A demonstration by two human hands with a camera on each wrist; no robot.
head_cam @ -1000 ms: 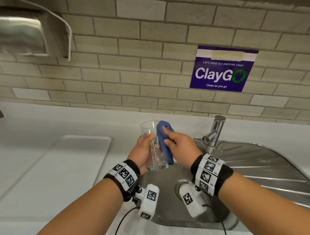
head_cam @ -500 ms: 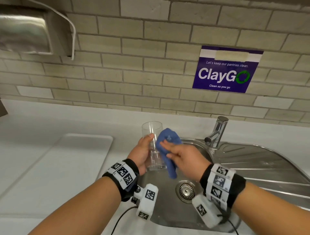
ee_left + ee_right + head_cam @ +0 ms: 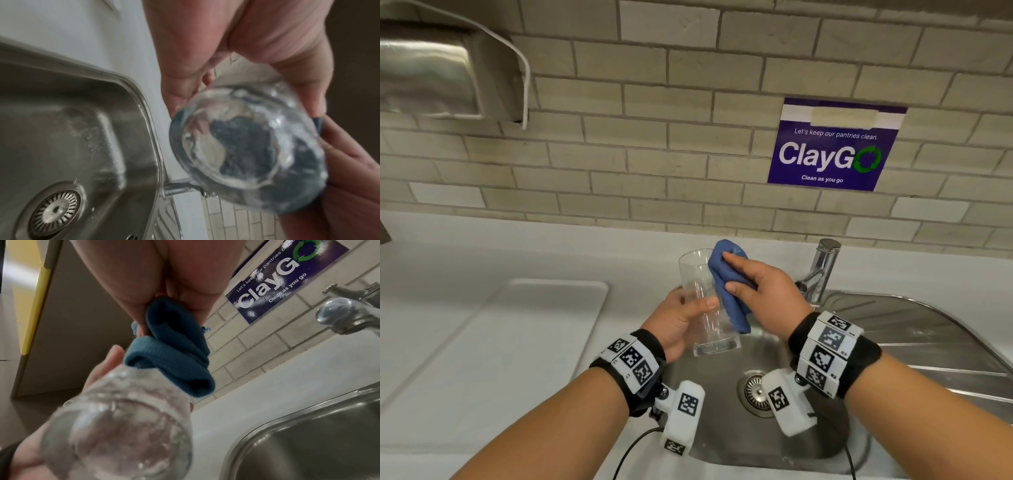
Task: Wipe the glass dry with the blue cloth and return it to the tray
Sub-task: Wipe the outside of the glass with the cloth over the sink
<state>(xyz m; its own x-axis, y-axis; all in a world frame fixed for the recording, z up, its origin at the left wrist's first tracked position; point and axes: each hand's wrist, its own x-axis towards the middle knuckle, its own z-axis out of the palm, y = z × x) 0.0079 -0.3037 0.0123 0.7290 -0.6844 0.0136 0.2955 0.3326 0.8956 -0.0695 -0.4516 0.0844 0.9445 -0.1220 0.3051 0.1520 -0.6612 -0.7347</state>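
Observation:
A clear tall glass [image 3: 702,301] stands upright in the air over the left part of the sink, and my left hand [image 3: 681,315] grips its lower half, thumb across the front. My right hand [image 3: 753,284] holds the folded blue cloth [image 3: 729,291] and presses it against the glass's right side, up to the rim. The left wrist view looks at the glass's thick base [image 3: 242,146], with the cloth [image 3: 246,146] showing blue through it. In the right wrist view the cloth [image 3: 176,350] hangs from my fingers against the glass [image 3: 123,426]. The white tray [image 3: 524,329] lies on the counter to the left.
A steel sink [image 3: 722,421] with a round drain [image 3: 753,390] lies below the hands. A chrome tap [image 3: 820,270] stands just right of my right hand, with a ribbed drainboard [image 3: 928,335] beyond. A metal dispenser [image 3: 448,65] hangs on the tiled wall at upper left.
My right hand slid the cloth down the glass's side and then back up to the rim. The left hand kept its grip on the glass.

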